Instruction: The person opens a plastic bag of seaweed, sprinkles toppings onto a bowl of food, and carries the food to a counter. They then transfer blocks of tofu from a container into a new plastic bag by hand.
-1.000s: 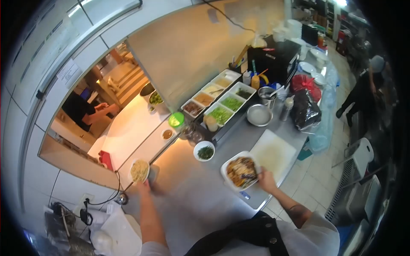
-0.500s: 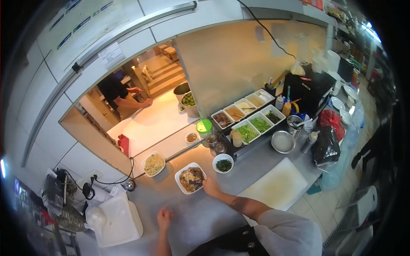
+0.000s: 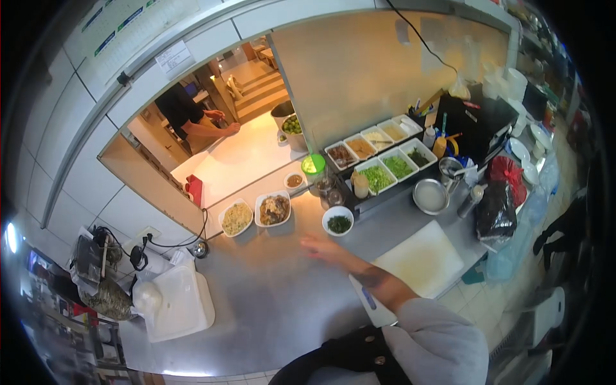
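Observation:
My right hand (image 3: 321, 249) is over the steel counter (image 3: 269, 289) with nothing in it, its fingers stretched out and slightly blurred. Up and to its left, a square white bowl of dark, saucy food (image 3: 273, 210) rests near the serving window. Just beside that bowl stands another white bowl of yellowish food (image 3: 236, 219). Close above my hand is a round white bowl of chopped dark greens (image 3: 338, 223). My left hand is out of view.
A white cutting board (image 3: 420, 260) lies at the right. Trays of toppings (image 3: 375, 178) and a metal pan (image 3: 430, 196) stand behind it. At the left is a white plastic tub (image 3: 196, 301). Through the window, another person's arm (image 3: 215, 130) rests on the ledge.
The bowl of saucy food has moved back and left, beside the yellowish food. My right hand has let go of it and drawn back. My left hand has left the view.

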Demonstrator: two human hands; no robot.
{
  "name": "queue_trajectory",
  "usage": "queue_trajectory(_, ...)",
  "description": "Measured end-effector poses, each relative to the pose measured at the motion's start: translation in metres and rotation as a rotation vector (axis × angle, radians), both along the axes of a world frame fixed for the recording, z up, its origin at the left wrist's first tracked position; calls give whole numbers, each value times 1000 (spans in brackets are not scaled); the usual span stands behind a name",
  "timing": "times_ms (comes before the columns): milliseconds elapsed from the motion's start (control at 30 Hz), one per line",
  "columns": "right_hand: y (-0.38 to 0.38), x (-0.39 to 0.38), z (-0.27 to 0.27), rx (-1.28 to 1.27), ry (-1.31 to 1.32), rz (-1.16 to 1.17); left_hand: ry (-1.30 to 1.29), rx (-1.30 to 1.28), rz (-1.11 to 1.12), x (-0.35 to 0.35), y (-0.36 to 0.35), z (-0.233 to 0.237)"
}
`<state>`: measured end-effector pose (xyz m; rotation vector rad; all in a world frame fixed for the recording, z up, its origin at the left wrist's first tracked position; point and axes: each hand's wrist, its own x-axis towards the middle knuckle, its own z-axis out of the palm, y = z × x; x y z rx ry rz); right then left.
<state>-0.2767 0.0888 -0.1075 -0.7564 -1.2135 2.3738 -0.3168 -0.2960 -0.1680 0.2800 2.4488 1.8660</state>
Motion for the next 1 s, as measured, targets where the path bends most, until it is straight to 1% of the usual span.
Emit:
queue_trajectory(67, -17, 58, 1, 66, 92, 163, 8, -78, -224, 7, 6, -3)
queue_trajectory(100, -34, 95, 19, -25, 52, 144, 17, -115, -345, 11, 9, -4)
queue_trajectory(133, -52, 134, 28, -106, 80, 73, 26, -151, -469, 14, 12, -5)
queue_trajectory(167, -68, 175, 27, -109, 173, -21, 45, -192, -592, 18, 16, -8)
queue_trajectory(200, -86, 213, 6, -110, 268, -211, 63, -232, -717, 22, 19, -11)
queue_trajectory(267, -125, 288, 2, -149, 392, -576, 119, -308, -961, 31, 22, -20)
queue_trajectory(333, -163, 355, -11, -245, 369, -1087, 193, -367, -1185, 43, 29, -30)
queue_trajectory(400, -201, 403, -6, -353, 312, -1457, 280, -408, -1366, 58, 32, -41)
queue_trajectory(467, -235, 456, -52, -341, 327, -1526, 382, -429, -1486, 78, 35, -53)
queue_trajectory(533, -251, 473, -81, -429, 290, -1664, 491, -439, -1550, 103, 38, -66)
queue_trajectory(600, -250, 468, -84, -552, 131, -1677, 504, -544, -1564, 117, 44, -74)
queue_trajectory(633, -245, 469, -96, -608, 137, -1665, 508, -610, -1562, 126, 52, -75)
queue_trajectory(700, -233, 467, -117, -667, 154, -1602, 454, -811, -1599, 136, 64, -64)
queue_trajectory(733, -224, 465, -119, -677, 164, -1555, 383, -1032, -1634, 140, 65, -59)
queue_trajectory(767, -214, 467, -120, -674, 164, -1530, 458, -1031, -1539, 148, 61, -59)
queue_trajectory(833, -208, 466, -116, -499, 59, -1407, 466, -1035, -1489, 158, 60, -54)
queue_trajectory(867, -207, 467, -116, -516, 55, -1401, 481, -1039, -1470, 160, 57, -51)
queue_trajectory(900, -202, 471, -115, -481, 12, -1383, 528, -1051, -1411, 164, 54, -54)
queue_trajectory(933, -197, 478, -115, -442, -30, -1366, 511, -1052, -1389, 173, 54, -39)
queue_trajectory(967, -193, 483, -119, -453, -31, -1367, 507, -1042, -1367, 178, 50, -32)
queue_trajectory(1000, -188, 488, -128, -506, -98, -1367, 506, -1028, -1343, 182, 48, -27)
